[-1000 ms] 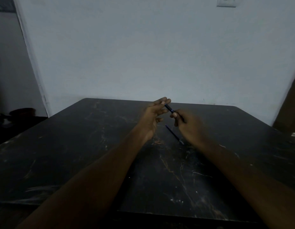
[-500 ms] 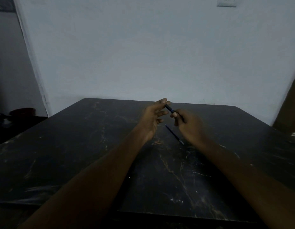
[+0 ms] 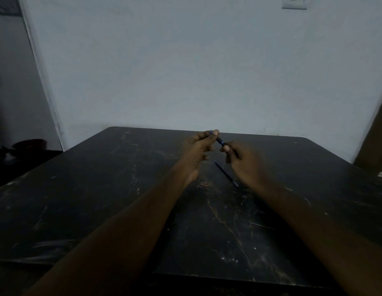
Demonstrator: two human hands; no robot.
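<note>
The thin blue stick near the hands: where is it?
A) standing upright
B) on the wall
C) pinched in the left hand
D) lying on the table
D: the thin blue stick lies flat on the table, while the left hand and right hand pinch a separate pen barrel above it.

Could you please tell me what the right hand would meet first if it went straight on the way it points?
Probably the left hand, which pinches the other end of the same pen; depth is unclear.

The dark scratched stone tabletop [image 3: 100, 199] spreads bare on either side of the left hand [image 3: 196, 150] and right hand [image 3: 243, 161], with only a thin blue rod [image 3: 225, 173] lying between them.
</note>
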